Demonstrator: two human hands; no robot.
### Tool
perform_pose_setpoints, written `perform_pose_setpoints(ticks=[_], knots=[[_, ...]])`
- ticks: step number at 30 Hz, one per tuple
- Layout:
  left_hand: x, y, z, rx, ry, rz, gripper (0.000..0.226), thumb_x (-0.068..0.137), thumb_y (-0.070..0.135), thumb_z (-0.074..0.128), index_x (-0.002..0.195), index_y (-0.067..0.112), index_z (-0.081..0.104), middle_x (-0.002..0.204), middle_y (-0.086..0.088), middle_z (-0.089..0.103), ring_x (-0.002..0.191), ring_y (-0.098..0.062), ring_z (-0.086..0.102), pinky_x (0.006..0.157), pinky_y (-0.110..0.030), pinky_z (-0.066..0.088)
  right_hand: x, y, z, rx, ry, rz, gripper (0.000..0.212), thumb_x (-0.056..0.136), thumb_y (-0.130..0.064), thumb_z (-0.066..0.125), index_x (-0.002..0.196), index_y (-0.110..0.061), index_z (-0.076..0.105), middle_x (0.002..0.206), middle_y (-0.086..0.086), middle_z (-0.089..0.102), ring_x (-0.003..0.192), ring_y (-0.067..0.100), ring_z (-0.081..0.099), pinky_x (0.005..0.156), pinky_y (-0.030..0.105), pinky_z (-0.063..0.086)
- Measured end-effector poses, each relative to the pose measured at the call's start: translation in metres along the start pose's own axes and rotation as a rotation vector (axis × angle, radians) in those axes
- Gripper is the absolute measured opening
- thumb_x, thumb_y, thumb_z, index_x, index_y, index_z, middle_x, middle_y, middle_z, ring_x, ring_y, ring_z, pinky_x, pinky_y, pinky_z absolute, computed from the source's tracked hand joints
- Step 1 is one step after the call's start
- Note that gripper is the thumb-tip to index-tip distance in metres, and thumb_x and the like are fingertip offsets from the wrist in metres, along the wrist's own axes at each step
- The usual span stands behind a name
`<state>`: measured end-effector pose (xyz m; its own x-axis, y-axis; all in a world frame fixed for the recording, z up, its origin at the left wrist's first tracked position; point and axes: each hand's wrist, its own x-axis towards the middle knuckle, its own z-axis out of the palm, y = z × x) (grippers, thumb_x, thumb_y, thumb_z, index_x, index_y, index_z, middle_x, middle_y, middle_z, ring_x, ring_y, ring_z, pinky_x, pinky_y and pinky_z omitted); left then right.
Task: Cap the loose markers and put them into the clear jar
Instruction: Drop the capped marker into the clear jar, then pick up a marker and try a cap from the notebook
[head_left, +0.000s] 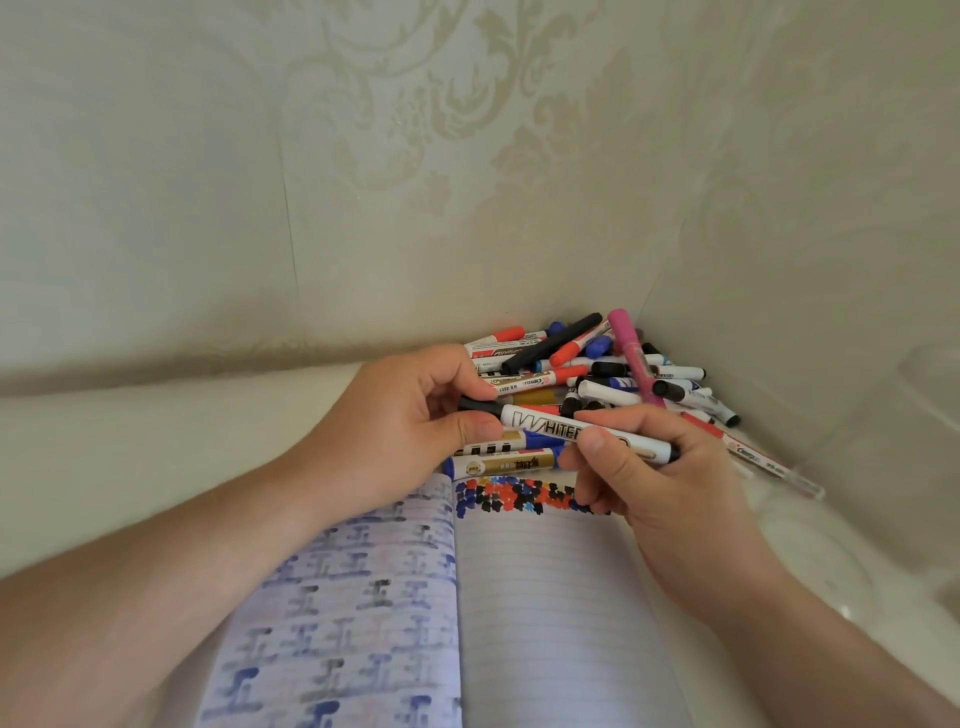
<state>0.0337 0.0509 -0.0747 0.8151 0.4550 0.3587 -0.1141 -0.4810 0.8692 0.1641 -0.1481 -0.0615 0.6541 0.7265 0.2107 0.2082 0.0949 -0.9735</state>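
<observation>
Head view: I see both hands over a white worktop, working one whiteboard marker held roughly level above the open notebook. Left hand has its thumb and fingers curled around the black cap end of that marker, pinching it. Right hand grips the white barrel near the other end, fingers wrapped over, thumb on the near side. Cap looks seated on the barrel or right at it; can't tell if fully pressed home.

Pile of loose markers sits heaped in the far right corner of the worktop, against the patterned wall: red, blue and black caps, one pink marker lying across the top. Two gold-labelled blue markers lie just beyond the notebook's far edge, under the hands.

Clear jar shows only faintly at the right edge, too blurred to say more. Notebook's right page has a band of red, blue and black ink blots along the top.
</observation>
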Motion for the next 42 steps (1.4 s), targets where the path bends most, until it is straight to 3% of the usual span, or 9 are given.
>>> perform_pose_setpoints(ticks=[7,11,15,21,26,30,33,39,42], knots=[[-0.002,0.021,-0.001,0.196,0.089,0.168,0.018,0.070,0.047,0.075,0.088,0.046,0.070,0.093,0.024,0.075,0.085,-0.002,0.073,0.078,-0.024,0.057,-0.014,-0.016,0.004,-0.087,0.041,-0.059,0.014,0.094,-0.019,0.070,0.089,-0.030,0.077,0.083,0.008,0.078,0.067,0.024,0.071,0.066,0.033,0.058],[0.006,0.033,-0.002,0.360,-0.172,0.168,0.034,0.066,0.059,0.083,0.093,0.042,0.075,0.098,0.032,0.072,0.093,0.007,0.069,0.080,-0.016,0.053,-0.028,-0.050,-0.007,-0.470,0.091,-0.256,0.019,0.088,-0.024,0.083,0.087,-0.040,0.071,0.086,-0.013,0.069,0.075,0.007,0.064,0.065,0.020,0.049],[0.019,0.040,0.021,0.642,-0.330,0.334,0.043,0.076,0.074,0.070,0.106,0.043,0.071,0.103,0.026,0.066,0.103,0.009,0.054,0.088,-0.010,0.039,-0.057,-0.109,-0.043,-0.503,0.458,-0.478,0.046,0.082,-0.014,0.087,0.107,-0.041,0.059,0.089,-0.013,0.073,0.067,0.005,0.064,0.063,0.013,0.048],[0.025,0.007,0.032,0.814,-0.229,0.419,0.019,0.086,0.059,0.059,0.086,0.044,0.070,0.085,0.030,0.061,0.084,0.004,0.055,0.080,-0.033,0.053,-0.079,-0.155,-0.126,-0.482,0.911,-0.553,0.058,0.085,-0.010,0.081,0.117,-0.026,0.035,0.099,-0.001,0.079,0.084,0.022,0.074,0.084,0.043,0.060],[0.022,0.005,0.031,0.833,-0.275,0.375,0.040,0.079,0.071,0.045,0.100,0.048,0.070,0.093,0.025,0.065,0.092,0.000,0.058,0.085,-0.031,0.052,-0.062,-0.119,-0.144,-0.920,0.702,-0.194,0.033,0.095,-0.031,0.073,0.118,-0.044,0.053,0.093,-0.017,0.076,0.082,-0.002,0.066,0.077,0.027,0.051],[0.022,-0.004,0.028,0.878,-0.285,0.384,0.029,0.089,0.064,0.061,0.109,0.046,0.072,0.095,0.023,0.067,0.092,-0.002,0.058,0.084,-0.030,0.052,-0.051,-0.100,-0.146,-1.011,0.617,-0.164,0.008,0.103,-0.036,0.058,0.109,-0.040,0.061,0.086,-0.016,0.074,0.092,0.011,0.064,0.070,0.028,0.041],[0.022,-0.006,0.030,0.884,-0.289,0.389,0.022,0.092,0.056,0.065,0.109,0.045,0.073,0.096,0.023,0.066,0.094,-0.002,0.057,0.085,-0.030,0.051,-0.046,-0.089,-0.151,-1.135,0.617,-0.141,0.026,0.103,-0.032,0.053,0.086,-0.019,0.068,0.076,-0.006,0.066,0.097,0.022,0.054,0.070,0.032,0.033],[0.022,-0.007,0.031,0.896,-0.291,0.399,0.023,0.094,0.056,0.061,0.111,0.045,0.072,0.095,0.023,0.063,0.091,-0.001,0.055,0.083,-0.028,0.048,-0.070,-0.089,-0.116,-1.301,0.662,-0.837,0.014,0.095,-0.010,0.063,0.089,-0.008,0.076,0.081,0.005,0.070,0.078,0.026,0.059,0.075,0.034,0.049],[0.021,-0.005,0.032,0.853,-0.262,0.384,0.026,0.095,0.061,0.054,0.113,0.048,0.067,0.095,0.023,0.061,0.090,-0.002,0.054,0.081,-0.031,0.051,-0.088,-0.062,-0.076,-1.359,0.350,-0.362,0.019,0.096,-0.035,0.055,0.104,-0.030,0.072,0.073,-0.007,0.068,0.070,0.021,0.064,0.061,0.033,0.054]])
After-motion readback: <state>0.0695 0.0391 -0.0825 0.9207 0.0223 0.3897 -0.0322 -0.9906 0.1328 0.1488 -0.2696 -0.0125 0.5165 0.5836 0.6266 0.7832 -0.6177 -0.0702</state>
